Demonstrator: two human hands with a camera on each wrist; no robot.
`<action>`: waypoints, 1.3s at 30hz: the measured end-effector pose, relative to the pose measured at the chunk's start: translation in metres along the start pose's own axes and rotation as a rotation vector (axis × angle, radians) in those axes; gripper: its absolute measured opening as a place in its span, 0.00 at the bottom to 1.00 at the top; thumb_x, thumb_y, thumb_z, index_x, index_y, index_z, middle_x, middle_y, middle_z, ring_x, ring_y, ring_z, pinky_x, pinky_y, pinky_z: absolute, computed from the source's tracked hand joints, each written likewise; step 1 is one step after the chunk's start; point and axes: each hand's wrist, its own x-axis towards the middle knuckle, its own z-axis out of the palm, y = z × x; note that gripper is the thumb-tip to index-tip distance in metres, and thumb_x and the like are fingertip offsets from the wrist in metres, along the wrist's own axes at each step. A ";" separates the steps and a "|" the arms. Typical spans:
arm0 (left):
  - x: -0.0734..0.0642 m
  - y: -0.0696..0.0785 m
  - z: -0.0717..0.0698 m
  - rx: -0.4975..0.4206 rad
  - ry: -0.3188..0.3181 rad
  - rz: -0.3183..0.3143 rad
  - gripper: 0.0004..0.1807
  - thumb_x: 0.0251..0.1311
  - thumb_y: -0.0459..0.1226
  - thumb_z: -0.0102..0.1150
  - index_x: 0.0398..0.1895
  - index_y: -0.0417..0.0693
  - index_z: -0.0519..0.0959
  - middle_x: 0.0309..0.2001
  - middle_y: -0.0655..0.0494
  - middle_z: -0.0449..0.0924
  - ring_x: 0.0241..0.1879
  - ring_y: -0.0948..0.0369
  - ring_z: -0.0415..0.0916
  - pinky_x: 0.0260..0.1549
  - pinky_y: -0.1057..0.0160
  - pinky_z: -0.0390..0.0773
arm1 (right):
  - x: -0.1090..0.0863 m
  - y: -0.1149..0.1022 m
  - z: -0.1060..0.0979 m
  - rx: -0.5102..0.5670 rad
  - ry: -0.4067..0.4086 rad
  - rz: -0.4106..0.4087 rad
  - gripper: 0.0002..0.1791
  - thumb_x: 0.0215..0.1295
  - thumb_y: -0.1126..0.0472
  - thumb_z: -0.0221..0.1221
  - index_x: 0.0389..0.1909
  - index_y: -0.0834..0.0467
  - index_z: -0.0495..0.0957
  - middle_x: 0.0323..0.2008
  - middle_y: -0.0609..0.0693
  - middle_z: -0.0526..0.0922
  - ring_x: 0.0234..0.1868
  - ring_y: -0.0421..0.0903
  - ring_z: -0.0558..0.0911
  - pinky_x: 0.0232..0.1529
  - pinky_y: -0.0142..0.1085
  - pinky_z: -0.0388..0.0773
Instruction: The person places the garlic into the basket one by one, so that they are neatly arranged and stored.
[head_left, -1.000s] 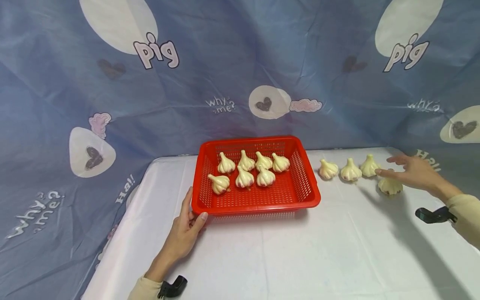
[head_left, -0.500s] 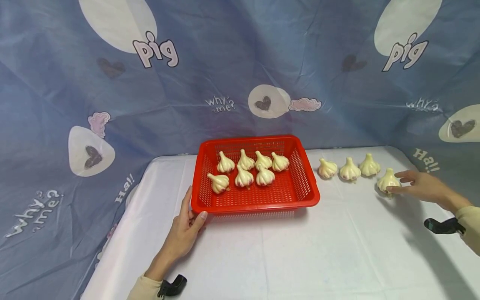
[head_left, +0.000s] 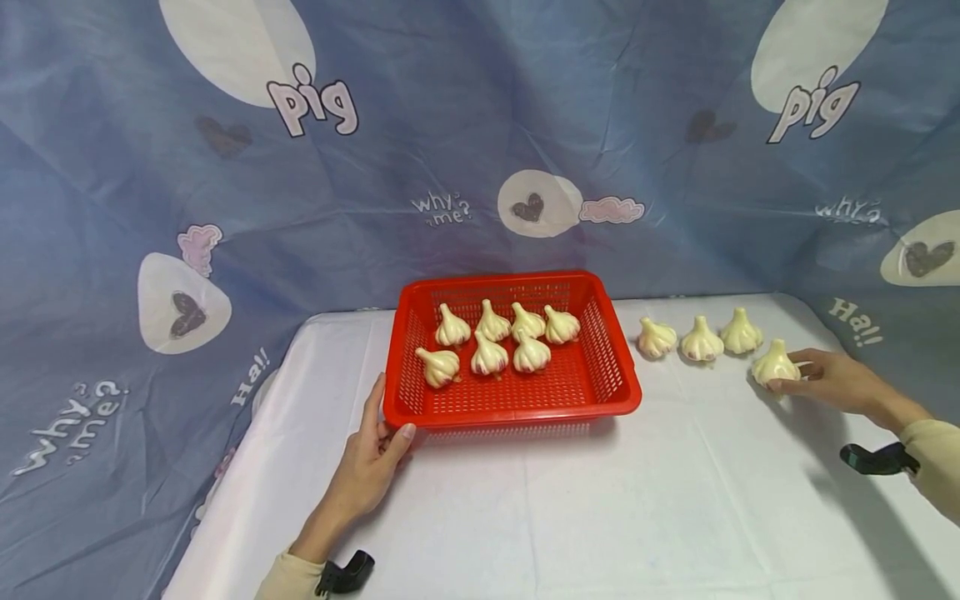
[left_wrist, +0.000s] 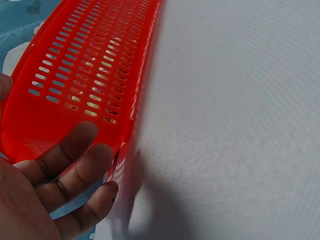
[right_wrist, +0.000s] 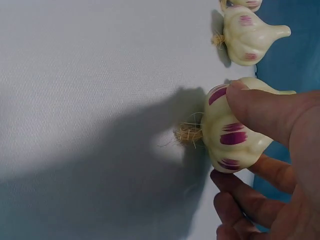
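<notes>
My left hand (head_left: 365,469) holds the near left corner of a red plastic basket (head_left: 510,415), its thumb at the front rim. In the left wrist view several fingers (left_wrist: 82,170) of that hand are bent at the basket's slotted wall (left_wrist: 75,65). Several white garlic bulbs lie inside the basket, one garlic bulb (head_left: 438,367) nearest the left wall. At the right, my right hand (head_left: 843,381) pinches a garlic bulb (head_left: 775,365). In the right wrist view the thumb lies across this purple-streaked bulb (right_wrist: 232,137), and its roots face left.
Beside the held bulb stand three more garlic bulbs in a row: a left one (head_left: 656,338), a middle one (head_left: 701,341) and a right one (head_left: 741,332). A white cloth covers the table (head_left: 600,517). A blue printed curtain (head_left: 450,125) hangs behind.
My right hand has come down from above the rightmost bulb to its right side and now pinches it. The left hand and the basket stay where they were.
</notes>
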 end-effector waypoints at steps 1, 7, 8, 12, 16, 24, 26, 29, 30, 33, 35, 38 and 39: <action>0.000 0.000 0.000 -0.001 0.000 -0.002 0.47 0.78 0.39 0.59 0.88 0.64 0.41 0.25 0.51 0.77 0.21 0.69 0.69 0.27 0.66 0.73 | 0.000 0.001 0.001 0.001 0.001 -0.004 0.46 0.74 0.41 0.64 0.72 0.76 0.63 0.59 0.81 0.78 0.60 0.80 0.76 0.48 0.61 0.80; -0.002 0.000 0.001 -0.006 -0.002 -0.011 0.47 0.78 0.39 0.60 0.88 0.65 0.41 0.24 0.52 0.76 0.21 0.69 0.69 0.26 0.66 0.71 | 0.001 0.005 0.003 -0.005 0.031 -0.024 0.44 0.74 0.43 0.64 0.70 0.76 0.65 0.58 0.80 0.79 0.60 0.79 0.78 0.49 0.63 0.81; -0.002 -0.001 0.001 -0.005 -0.002 -0.010 0.48 0.78 0.39 0.60 0.88 0.64 0.41 0.25 0.52 0.76 0.21 0.69 0.68 0.26 0.66 0.71 | 0.001 0.006 0.003 -0.008 0.034 -0.024 0.44 0.74 0.43 0.64 0.70 0.76 0.65 0.57 0.80 0.80 0.60 0.79 0.78 0.49 0.63 0.80; -0.003 -0.002 0.002 0.000 -0.001 -0.005 0.48 0.77 0.38 0.60 0.88 0.62 0.40 0.25 0.54 0.76 0.21 0.70 0.68 0.25 0.66 0.70 | 0.000 0.004 0.001 -0.019 0.038 -0.013 0.45 0.73 0.40 0.65 0.70 0.76 0.66 0.57 0.79 0.81 0.60 0.80 0.77 0.49 0.65 0.79; -0.003 -0.002 0.001 0.012 0.005 -0.003 0.48 0.77 0.38 0.60 0.88 0.61 0.41 0.25 0.55 0.76 0.21 0.70 0.67 0.25 0.66 0.70 | -0.001 -0.002 -0.005 -0.022 0.042 0.008 0.47 0.71 0.37 0.66 0.70 0.75 0.68 0.57 0.78 0.81 0.60 0.81 0.76 0.48 0.67 0.78; -0.003 -0.001 0.000 0.008 0.004 -0.004 0.47 0.78 0.39 0.59 0.88 0.64 0.40 0.24 0.53 0.76 0.22 0.70 0.69 0.27 0.66 0.71 | 0.001 -0.018 -0.017 -0.029 0.078 -0.025 0.46 0.72 0.38 0.65 0.70 0.75 0.69 0.58 0.78 0.80 0.59 0.79 0.79 0.48 0.65 0.80; -0.003 -0.001 -0.001 0.005 0.001 -0.007 0.47 0.78 0.39 0.59 0.88 0.65 0.40 0.25 0.52 0.77 0.22 0.69 0.69 0.28 0.66 0.71 | 0.002 -0.025 -0.019 -0.020 0.088 -0.038 0.46 0.73 0.39 0.65 0.70 0.75 0.69 0.60 0.79 0.78 0.60 0.79 0.78 0.50 0.65 0.79; -0.003 -0.001 -0.001 0.002 -0.003 -0.011 0.47 0.79 0.40 0.58 0.88 0.66 0.40 0.26 0.51 0.77 0.22 0.69 0.69 0.28 0.66 0.72 | 0.003 -0.039 -0.023 0.003 0.094 -0.056 0.44 0.74 0.40 0.63 0.72 0.73 0.68 0.63 0.79 0.76 0.63 0.78 0.77 0.53 0.65 0.79; -0.003 -0.001 -0.001 0.001 -0.004 -0.011 0.47 0.79 0.40 0.58 0.88 0.66 0.40 0.26 0.51 0.78 0.22 0.69 0.69 0.29 0.66 0.72 | 0.003 -0.044 -0.024 0.017 0.089 -0.055 0.44 0.74 0.39 0.63 0.72 0.72 0.68 0.65 0.79 0.75 0.65 0.78 0.76 0.54 0.64 0.79; -0.002 0.000 -0.001 0.005 -0.002 -0.012 0.47 0.79 0.40 0.58 0.88 0.67 0.40 0.26 0.51 0.78 0.22 0.69 0.70 0.28 0.66 0.72 | 0.004 -0.060 -0.027 0.050 0.078 -0.061 0.43 0.75 0.38 0.62 0.74 0.69 0.68 0.66 0.77 0.74 0.67 0.77 0.74 0.56 0.64 0.77; -0.001 0.000 -0.001 0.015 0.002 -0.010 0.47 0.79 0.40 0.58 0.88 0.66 0.40 0.25 0.52 0.77 0.22 0.69 0.69 0.28 0.66 0.71 | 0.004 -0.071 -0.027 0.069 0.085 -0.068 0.42 0.74 0.39 0.63 0.73 0.67 0.70 0.66 0.75 0.76 0.66 0.74 0.76 0.55 0.61 0.78; -0.001 0.001 -0.001 0.033 0.006 -0.006 0.47 0.79 0.40 0.59 0.88 0.66 0.41 0.25 0.52 0.77 0.22 0.69 0.70 0.27 0.66 0.71 | 0.006 -0.085 -0.026 0.084 0.125 -0.087 0.39 0.72 0.39 0.66 0.71 0.63 0.74 0.64 0.70 0.80 0.59 0.56 0.85 0.53 0.54 0.80; 0.000 0.001 -0.001 0.036 0.007 -0.006 0.47 0.79 0.40 0.59 0.88 0.65 0.41 0.24 0.52 0.77 0.22 0.69 0.70 0.28 0.66 0.71 | 0.007 -0.089 -0.025 0.086 0.147 -0.097 0.37 0.71 0.40 0.67 0.69 0.62 0.76 0.63 0.68 0.82 0.55 0.46 0.87 0.51 0.49 0.80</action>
